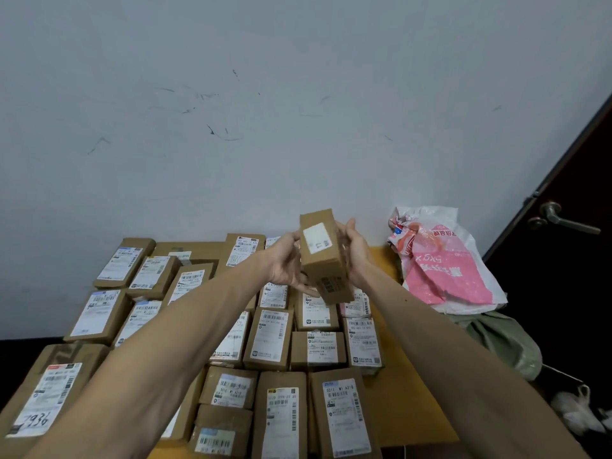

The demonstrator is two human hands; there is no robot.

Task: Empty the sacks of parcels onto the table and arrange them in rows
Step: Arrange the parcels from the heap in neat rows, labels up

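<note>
Left hand and right hand together hold one small cardboard parcel raised above the rows of labelled parcels covering the desk.

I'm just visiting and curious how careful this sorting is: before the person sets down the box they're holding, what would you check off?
1. Grip on the small cardboard box: left hand and right hand both hold it, raised above the rows. Ok.
2. Its white label faces the camera. Ok.
3. Free spot: a bare yellow strip of table shows right of the rows. Ok.
4. Laid parcels lie label up in rows. Ok.
5. Pink-and-white plastic sack emptied: it is crumpled and its inside is hidden. Cannot tell.
</note>
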